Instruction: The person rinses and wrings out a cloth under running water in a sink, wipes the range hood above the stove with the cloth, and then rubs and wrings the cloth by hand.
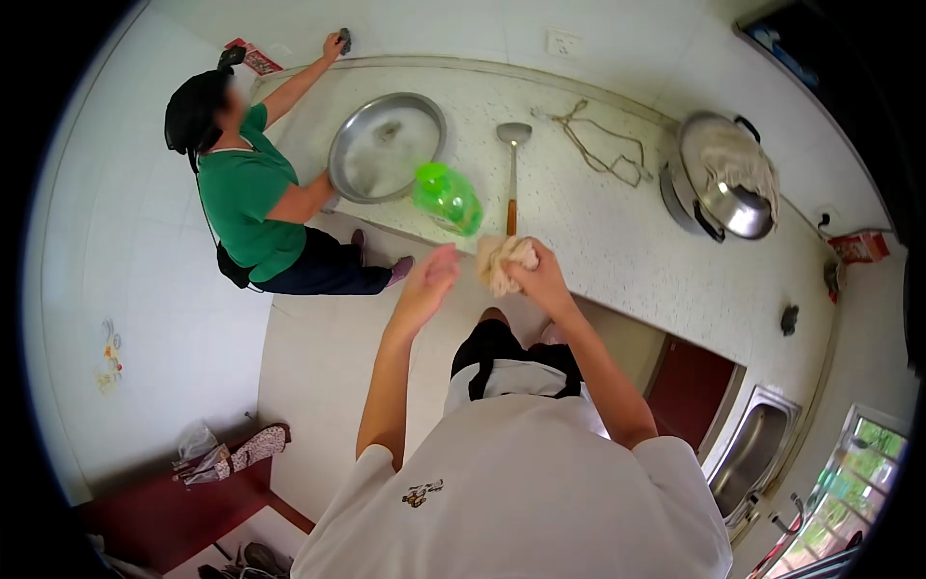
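My right hand (542, 282) is closed on a crumpled beige cloth (503, 263) in front of the counter's edge. To its left is my left hand (429, 288), a little apart from the cloth. Its fingers look stretched out and slightly blurred, with nothing seen in them. Just beyond my hands, a green bottle (449, 201) of clear green plastic stands near the counter's front edge. A spatula (513, 164) with a wooden handle lies on the counter, its handle end close to the cloth.
A metal basin (429, 106) of sudsy water sits on the speckled counter (588, 227). Beside it a person in green (246, 198) reaches to the wall. Farther right are a looped cord (603, 145), a lidded pot (683, 198) with a cloth on top, and a sink (757, 444).
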